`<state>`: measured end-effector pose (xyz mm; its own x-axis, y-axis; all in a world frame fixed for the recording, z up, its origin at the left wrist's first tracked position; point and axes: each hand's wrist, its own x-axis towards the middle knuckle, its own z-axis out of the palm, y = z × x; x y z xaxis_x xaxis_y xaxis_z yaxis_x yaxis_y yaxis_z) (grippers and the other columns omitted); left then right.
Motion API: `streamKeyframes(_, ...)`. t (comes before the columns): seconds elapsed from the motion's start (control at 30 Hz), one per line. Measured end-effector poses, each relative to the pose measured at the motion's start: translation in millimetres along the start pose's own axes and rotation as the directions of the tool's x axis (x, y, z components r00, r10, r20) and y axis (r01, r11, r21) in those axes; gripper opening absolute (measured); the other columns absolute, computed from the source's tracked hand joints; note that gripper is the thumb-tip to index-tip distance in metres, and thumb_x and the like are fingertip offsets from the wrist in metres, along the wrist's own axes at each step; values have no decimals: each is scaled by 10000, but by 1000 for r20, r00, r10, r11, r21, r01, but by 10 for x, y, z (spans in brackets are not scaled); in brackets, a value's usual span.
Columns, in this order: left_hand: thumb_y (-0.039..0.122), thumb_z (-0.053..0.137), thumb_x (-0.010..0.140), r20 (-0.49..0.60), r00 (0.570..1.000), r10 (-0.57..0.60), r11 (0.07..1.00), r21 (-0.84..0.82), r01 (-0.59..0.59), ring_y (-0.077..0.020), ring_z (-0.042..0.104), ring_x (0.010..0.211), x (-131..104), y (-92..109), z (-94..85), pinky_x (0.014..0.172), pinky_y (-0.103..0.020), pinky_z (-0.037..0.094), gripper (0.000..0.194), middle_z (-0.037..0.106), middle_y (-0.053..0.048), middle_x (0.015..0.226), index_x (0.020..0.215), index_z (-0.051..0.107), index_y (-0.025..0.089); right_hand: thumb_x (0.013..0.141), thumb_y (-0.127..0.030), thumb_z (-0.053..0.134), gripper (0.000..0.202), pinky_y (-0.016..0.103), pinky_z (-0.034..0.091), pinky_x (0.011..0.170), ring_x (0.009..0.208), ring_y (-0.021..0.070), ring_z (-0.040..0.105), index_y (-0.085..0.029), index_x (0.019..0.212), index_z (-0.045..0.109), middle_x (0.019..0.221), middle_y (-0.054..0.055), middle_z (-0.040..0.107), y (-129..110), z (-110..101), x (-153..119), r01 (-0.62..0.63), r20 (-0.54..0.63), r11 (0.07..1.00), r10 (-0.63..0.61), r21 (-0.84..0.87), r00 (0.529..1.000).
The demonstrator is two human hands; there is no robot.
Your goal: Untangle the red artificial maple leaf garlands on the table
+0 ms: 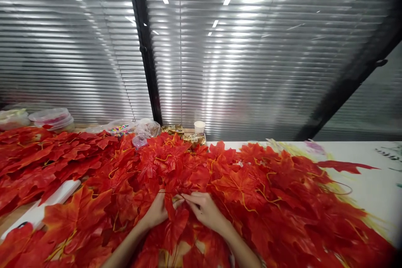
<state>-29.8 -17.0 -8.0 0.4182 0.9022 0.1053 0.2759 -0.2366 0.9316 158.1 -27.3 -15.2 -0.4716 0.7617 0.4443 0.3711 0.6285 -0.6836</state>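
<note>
A wide heap of red artificial maple leaves (234, 184) with thin orange stems covers most of the table. In the middle of it, near the front, my left hand (159, 209) is closed around the stem end of a red maple leaf (176, 228) that hangs down between my hands. My right hand (202, 209) comes in from the other side, thumb and forefinger pinched together close to the left fingertips. Whatever the right fingertips pinch is too small to make out. Leaves partly cover the left fingers.
A white paper cup (199, 127) and gold foil packets (194, 138) stand behind the heap. Plastic tubs (52, 118) and a bag of coloured beads (119, 129) are at back left. A white bar (47, 205) lies among the leaves. Window blinds (220, 71) rise behind.
</note>
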Motion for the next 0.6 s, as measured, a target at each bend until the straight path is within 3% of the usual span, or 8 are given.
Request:
streamKeyframes(0.33,452,625,749,-18,997,-76,988,-137,72,-221,632,803,20,219,1,798,-335,513,317,694,-69,729,802,705,150,909,-224,456,279,242,506,667,729,146,635,-183,1108,648,862,72,688,-81,14,33,-31,-149,994,47,106,988)
streamKeyframes(0.43,478,640,721,-62,993,-105,978,-187,92,-227,638,793,17,218,-5,783,-342,522,336,696,-58,720,828,705,167,897,-226,480,257,266,530,698,775,162,659,-188,1065,669,910,75,700,-87,57,31,-33,-223,990,63,134,973)
streamKeyframes(0.6,457,630,738,-26,990,-138,962,-242,127,-213,634,763,32,135,-12,744,-322,519,326,690,-69,712,777,707,143,876,-227,511,219,282,541,733,807,169,665,-181,990,693,917,71,704,-77,107,17,-52,-274,984,97,168,957)
